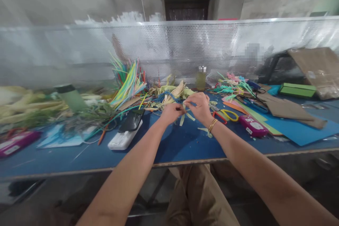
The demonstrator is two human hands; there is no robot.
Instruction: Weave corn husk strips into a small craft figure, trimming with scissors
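Right hand (pixel 199 106) pinching a pale strip (pixel 182 119), left hand (pixel 172 112) with fingers bunched just beside, hold unclear, dried husks (pixel 180 91) beyond the fingertips, yellow-handled scissors (pixel 224 112) to their right

On the worktop (pixel 182 144), a phone (pixel 131 120) lies left, cardboard (pixel 287 107) over paper (pixel 302 131) lies right; husks (pixel 170 88) lie far between them, a jar (pixel 201 80) to their right.

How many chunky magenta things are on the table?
2: one magenta thing at the picture's left edge, another just right of the yellow scissors handle. Others may be hidden.
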